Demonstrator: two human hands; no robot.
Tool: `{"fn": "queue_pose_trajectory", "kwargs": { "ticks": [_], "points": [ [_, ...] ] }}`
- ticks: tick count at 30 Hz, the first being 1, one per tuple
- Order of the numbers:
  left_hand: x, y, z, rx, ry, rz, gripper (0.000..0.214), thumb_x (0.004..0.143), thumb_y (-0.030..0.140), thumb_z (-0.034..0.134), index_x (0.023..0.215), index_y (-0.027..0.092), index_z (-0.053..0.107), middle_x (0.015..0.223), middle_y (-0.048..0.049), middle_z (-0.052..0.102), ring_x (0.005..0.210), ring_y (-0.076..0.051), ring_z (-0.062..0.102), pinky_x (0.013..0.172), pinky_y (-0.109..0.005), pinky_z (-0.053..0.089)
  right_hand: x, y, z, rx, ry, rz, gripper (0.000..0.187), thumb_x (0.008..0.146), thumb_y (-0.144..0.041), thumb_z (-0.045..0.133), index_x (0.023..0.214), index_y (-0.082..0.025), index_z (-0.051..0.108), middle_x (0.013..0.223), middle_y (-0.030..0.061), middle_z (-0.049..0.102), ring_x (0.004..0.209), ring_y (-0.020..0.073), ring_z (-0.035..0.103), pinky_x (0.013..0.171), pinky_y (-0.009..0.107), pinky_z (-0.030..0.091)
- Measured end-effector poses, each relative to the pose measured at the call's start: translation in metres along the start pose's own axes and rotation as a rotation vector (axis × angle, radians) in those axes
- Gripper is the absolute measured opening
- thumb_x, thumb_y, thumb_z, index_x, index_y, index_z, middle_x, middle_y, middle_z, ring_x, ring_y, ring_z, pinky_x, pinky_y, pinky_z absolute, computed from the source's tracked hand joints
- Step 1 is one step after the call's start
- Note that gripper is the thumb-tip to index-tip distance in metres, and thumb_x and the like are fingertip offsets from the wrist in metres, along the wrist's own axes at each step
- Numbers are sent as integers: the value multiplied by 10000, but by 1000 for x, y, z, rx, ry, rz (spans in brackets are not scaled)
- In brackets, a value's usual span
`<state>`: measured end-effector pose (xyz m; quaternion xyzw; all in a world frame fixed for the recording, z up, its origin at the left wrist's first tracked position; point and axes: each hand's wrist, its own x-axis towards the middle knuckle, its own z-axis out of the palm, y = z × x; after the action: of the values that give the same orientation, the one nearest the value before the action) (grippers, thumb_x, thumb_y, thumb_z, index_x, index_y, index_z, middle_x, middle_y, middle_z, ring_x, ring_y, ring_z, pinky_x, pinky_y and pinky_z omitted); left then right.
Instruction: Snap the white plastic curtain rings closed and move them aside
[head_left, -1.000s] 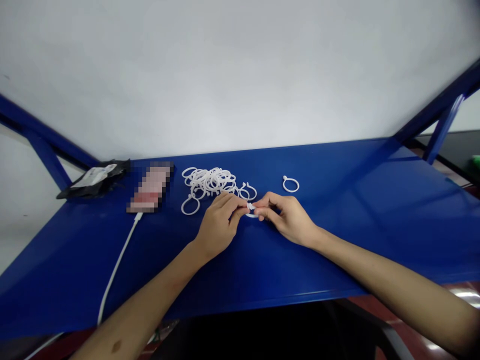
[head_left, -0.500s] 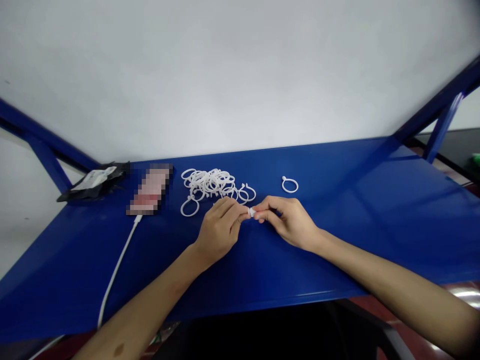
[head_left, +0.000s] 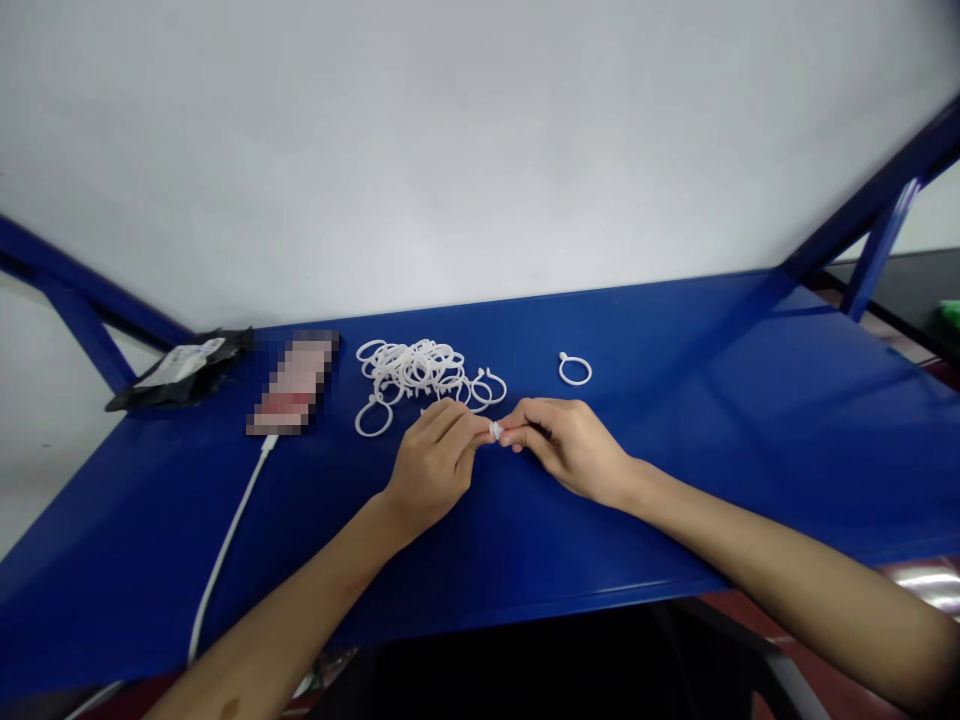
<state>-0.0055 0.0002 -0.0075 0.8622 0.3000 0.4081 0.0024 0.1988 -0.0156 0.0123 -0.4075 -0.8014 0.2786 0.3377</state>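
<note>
My left hand [head_left: 435, 455] and my right hand [head_left: 566, 445] meet above the blue tabletop, fingertips almost touching. Between them is a small white plastic piece [head_left: 496, 430], pinched from both sides by thumbs and forefingers. Only a bit of it shows; the fingers cover the rest. Just beyond my left hand lies a heap of white plastic rings [head_left: 420, 365], each with a small knob on its rim where this can be made out. One ring [head_left: 373, 417] lies at the heap's near left edge. Past my right hand a single white ring [head_left: 575, 371] lies apart.
On the left, a blurred-out phone-like object [head_left: 294, 385] is joined to a white cable [head_left: 225, 545] that runs over the front edge. Beside it lies a black plastic packet [head_left: 184, 368] with a white label. Blue metal braces [head_left: 881, 250] flank the blue table [head_left: 675, 400], against a pale wall.
The whole view has shifted slightly. My fingertips have come a little closer together, and less of the white piece shows between them. The heap and the single ring lie as before.
</note>
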Motion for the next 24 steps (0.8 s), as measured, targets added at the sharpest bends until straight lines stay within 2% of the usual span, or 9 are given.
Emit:
{"fn": "queue_pose_trajectory", "kwargs": {
  "ticks": [6,9,11,13,16,20,24],
  "points": [
    [-1,-2,0,112,-12,142,205,960,60,489,820,188,566,688,0,560,661,-151,497,639,-286,452,-2,4,2,-91,-64,-49,201,1013,-212,489,959,-176,680,839,33,723,739,142,650,694,258,487],
    [3,-6,0,147,-69,100,178,987,134,487,860,184,600,737,-17,607,719,-171,542,702,-313,474,3,8,2,-158,-37,-46,203,1019,-264,507,986,-183,690,875,35,739,780,153,666,719,266,489],
    [6,-10,2,207,-101,32,142,996,206,504,955,174,636,845,-52,655,826,-207,577,788,-356,485,8,11,0,-258,7,-21,227,1025,-306,509,1011,-186,701,937,47,750,850,175,683,734,278,485],
    [8,-13,6,304,-137,-16,176,990,257,528,1065,161,655,950,-90,665,906,-245,579,847,-400,476,13,16,-5,-379,51,17,253,1030,-331,499,1036,-197,713,991,52,750,901,191,689,711,280,471],
    [7,-16,12,424,-201,-26,221,968,258,561,1127,151,670,969,-109,639,903,-266,557,825,-414,461,18,25,-20,-552,121,124,278,1032,-356,492,1045,-219,734,1036,53,733,850,188,683,626,281,428],
    [4,-17,15,458,-233,-2,158,956,224,572,1028,158,696,934,-99,621,882,-262,530,794,-401,443,20,38,-42,-696,199,304,271,1020,-351,508,1046,-225,746,1010,65,720,831,204,666,590,300,394],
    [4,-16,14,456,-221,25,123,957,199,573,962,170,693,896,-74,616,855,-244,518,783,-381,431,22,48,-50,-719,210,369,219,1001,-336,543,1047,-216,721,1007,72,720,904,233,659,616,308,421]
  ]
}}
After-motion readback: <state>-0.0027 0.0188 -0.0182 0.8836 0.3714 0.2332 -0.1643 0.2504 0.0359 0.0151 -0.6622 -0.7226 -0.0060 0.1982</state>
